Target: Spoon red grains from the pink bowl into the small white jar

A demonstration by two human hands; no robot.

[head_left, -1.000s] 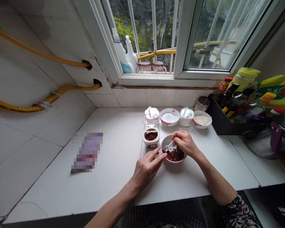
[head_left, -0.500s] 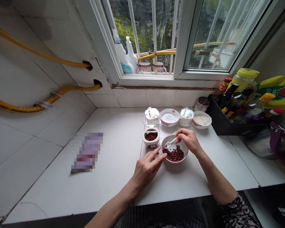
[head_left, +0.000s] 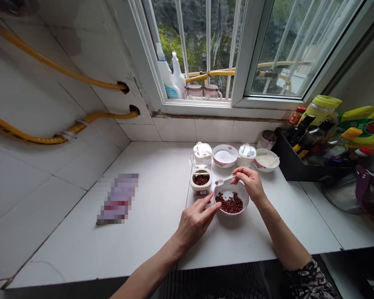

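A pink-rimmed bowl (head_left: 231,202) with dark red-brown grains stands on the white counter. My left hand (head_left: 195,218) holds its left rim between thumb and fingers. Pinched in my right hand (head_left: 248,182) is a small white spoon (head_left: 224,180), level above the bowl's back left rim, with a few grains in its scoop. Just left of the bowl sits an open jar (head_left: 201,186) partly filled with similar grains. Its clear lid (head_left: 202,158) appears tipped back behind it.
Behind are a bowl of white granules (head_left: 225,156), a white-lidded jar (head_left: 247,155) and a bowl of pale powder (head_left: 266,160). A black box of bottles (head_left: 305,166) stands right, beside a glass-sided pot (head_left: 343,191). A blurred purple packet (head_left: 117,199) lies left.
The spoon has risen out of the bowl to above its back left rim, with my right hand tilting it level. My left hand keeps its place on the bowl. The view has shifted slightly.
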